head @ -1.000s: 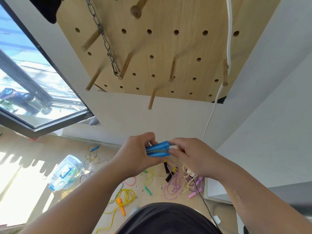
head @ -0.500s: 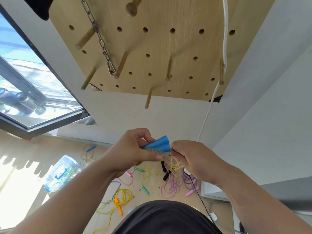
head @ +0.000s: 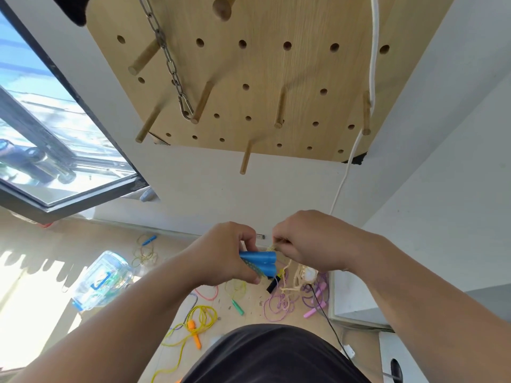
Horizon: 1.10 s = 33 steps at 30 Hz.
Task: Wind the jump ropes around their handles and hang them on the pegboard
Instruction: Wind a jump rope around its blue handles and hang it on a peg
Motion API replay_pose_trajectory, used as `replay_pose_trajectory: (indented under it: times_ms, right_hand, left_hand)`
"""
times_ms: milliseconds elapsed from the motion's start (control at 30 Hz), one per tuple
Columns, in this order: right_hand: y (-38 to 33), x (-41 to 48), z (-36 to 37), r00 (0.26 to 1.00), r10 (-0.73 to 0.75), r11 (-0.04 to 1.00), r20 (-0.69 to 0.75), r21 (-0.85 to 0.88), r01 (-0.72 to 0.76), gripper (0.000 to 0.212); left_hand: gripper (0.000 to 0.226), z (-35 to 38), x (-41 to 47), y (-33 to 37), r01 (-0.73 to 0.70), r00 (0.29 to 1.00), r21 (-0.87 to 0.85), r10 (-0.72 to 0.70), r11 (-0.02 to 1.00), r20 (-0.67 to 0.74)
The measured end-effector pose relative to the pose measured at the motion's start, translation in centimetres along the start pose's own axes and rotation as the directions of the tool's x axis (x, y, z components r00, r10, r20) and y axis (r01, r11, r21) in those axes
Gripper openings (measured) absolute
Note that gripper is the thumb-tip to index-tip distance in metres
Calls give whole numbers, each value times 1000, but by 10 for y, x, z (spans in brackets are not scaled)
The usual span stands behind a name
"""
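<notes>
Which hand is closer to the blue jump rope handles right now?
Left. The left hand grips the blue handles; the right hand sits just beside their tips, pinching the pale rope.

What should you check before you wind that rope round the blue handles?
1. Both blue handles side by side in the left hand: ok, it grips them together.
2. Right hand has the cream rope: ok, its fingers pinch it beside the handles.
3. All the rope wound up: not ok, loose strands hang below the hands.
4. A bare peg on the pegboard for hanging: ok, the lowest one carries nothing.
5. Hanging strands free of the jump ropes on the floor: cannot tell, they overlap in this view.
</notes>
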State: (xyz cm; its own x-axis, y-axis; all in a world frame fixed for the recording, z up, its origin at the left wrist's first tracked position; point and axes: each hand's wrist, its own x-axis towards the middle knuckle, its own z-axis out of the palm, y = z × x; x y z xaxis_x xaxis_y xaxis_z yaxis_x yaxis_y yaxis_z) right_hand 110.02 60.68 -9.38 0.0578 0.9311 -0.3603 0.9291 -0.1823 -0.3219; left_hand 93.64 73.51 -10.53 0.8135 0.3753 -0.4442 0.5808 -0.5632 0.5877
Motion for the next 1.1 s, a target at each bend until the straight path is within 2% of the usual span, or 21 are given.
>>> replay_pose_trajectory:
  times_ms: [167,233,333,433,567,667,733,800,933,1033,1100]
  right_hand:
    - [-10,-4,9,990,35,999,-136,44,-29,28]
    - [-9,-6,16,970,38,992,-240,122,-8,31]
    - [-7,-10,32,882,54,963,-467,258,77,28]
    - [-11,-16,43,780,133,933,-611,343,111,34]
    - [-14,-23,48,716,256,835,-649,522,175,29]
    - [-14,-26,46,723,357,721,-592,666,190,21]
    - [-13,-29,45,714,369,694,-595,687,214,15]
    - [-14,-30,45,675,359,723,-644,649,235,12]
    - [-19,-29,45,548,280,894,-789,422,151,21]
    - [-19,-27,49,529,234,927,-816,351,133,18]
    - [-18,-29,49,567,317,861,-761,482,166,8]
  left_hand:
    - [37,2,4,-3,59,992,-106,-70,993,-103]
    - [36,2,5,-3,78,977,-255,-125,964,-172]
    - [38,-1,7,-1,77,951,-537,-224,840,-214]
    - [37,-1,6,4,72,947,-699,-269,712,-177]
    - [35,2,5,7,88,960,-860,-275,503,-62]
    - [41,1,3,10,96,980,-925,-198,369,23]
    - [42,0,0,13,93,987,-943,-153,319,45]
    - [42,-1,-1,17,88,989,-948,-137,307,48]
    - [49,1,2,22,41,974,-933,-223,359,-43]
    - [46,3,6,23,-10,943,-896,-295,444,-157]
    - [46,4,6,23,-34,929,-878,-308,478,-205]
